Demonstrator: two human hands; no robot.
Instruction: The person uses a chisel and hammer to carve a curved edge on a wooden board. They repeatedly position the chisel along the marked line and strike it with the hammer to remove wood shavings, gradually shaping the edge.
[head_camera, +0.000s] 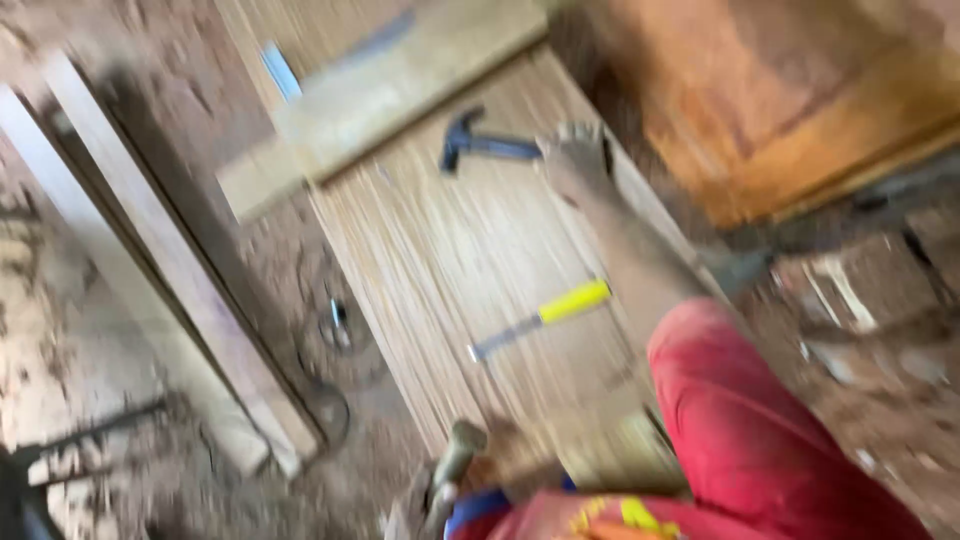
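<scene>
Everything is blurred by motion. I see neither of my hands clearly, so I cannot tell whether my fingers are open or closed. My bare foot (578, 152) rests at the far end of a pale, streaky-grained wooden board (470, 260), my shin running back to a red trouser leg (760, 430). Just beside my toes lies a claw hammer (485, 146) with a dark head and bluish handle, flat on the board. Nearer me, in the middle of the board, lies a slim tool with a bright yellow handle (545, 315) and a grey metal shaft. A shorter plank (380, 95) lies across the board's far end. Long pale timber strips (150, 270) lie on the dusty, sawdust-strewn floor (60, 340) to the left. An orange-brown wooden panel (790, 100) stands to the right.
</scene>
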